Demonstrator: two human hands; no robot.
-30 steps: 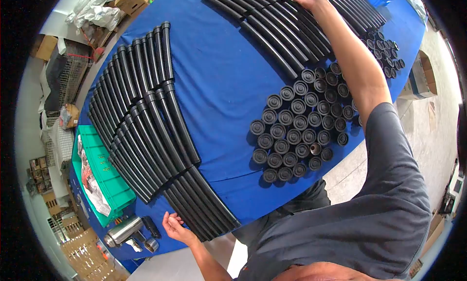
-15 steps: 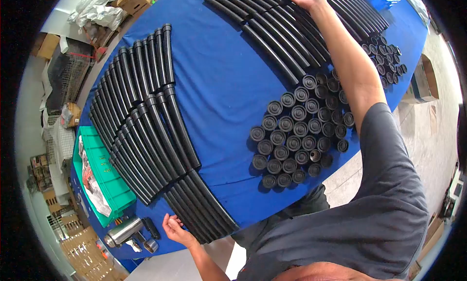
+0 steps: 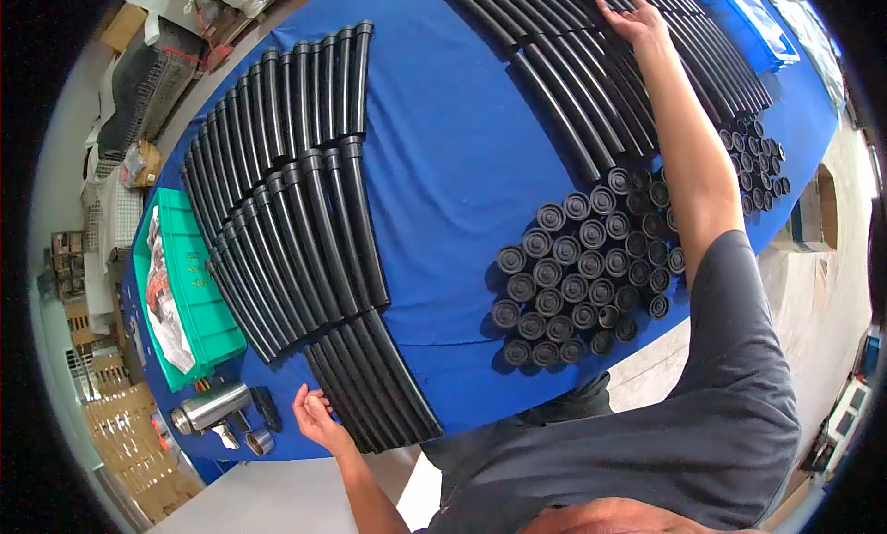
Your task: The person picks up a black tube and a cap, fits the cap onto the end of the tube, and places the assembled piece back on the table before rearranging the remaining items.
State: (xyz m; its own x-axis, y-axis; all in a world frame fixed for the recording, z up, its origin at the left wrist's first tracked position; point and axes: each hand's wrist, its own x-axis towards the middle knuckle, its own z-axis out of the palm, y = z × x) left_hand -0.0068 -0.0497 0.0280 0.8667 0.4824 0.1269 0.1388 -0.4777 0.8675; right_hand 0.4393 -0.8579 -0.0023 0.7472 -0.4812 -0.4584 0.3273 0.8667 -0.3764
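My right hand (image 3: 634, 20) reaches far over the table, palm up with its fingers spread and nothing in them. Beneath it lie rows of black tubes (image 3: 577, 91) in the upper right. At the near left edge, my left hand (image 3: 317, 421) is loosely curled, fingers apart and bare. It is beside a group of short black tubes (image 3: 374, 382). Longer black tubes with collared ends (image 3: 286, 229) lie in two overlapping rows farther left. Below my right forearm, many round black caps (image 3: 573, 289) are grouped on the blue cloth (image 3: 443, 164).
A green crate (image 3: 208, 308) with wrapped material stands at the left edge. Near it lie a metal heat gun-like tool (image 3: 212, 409) and a black object (image 3: 266, 409). A smaller cap cluster (image 3: 758, 169) and a blue bin (image 3: 753, 30) are at the right. A cardboard box (image 3: 818, 211) stands beyond the table.
The view has shifted, so the far tubes and caps appear farther right. Both hands stay near the same tubes, and the right hand's fingers are more spread.
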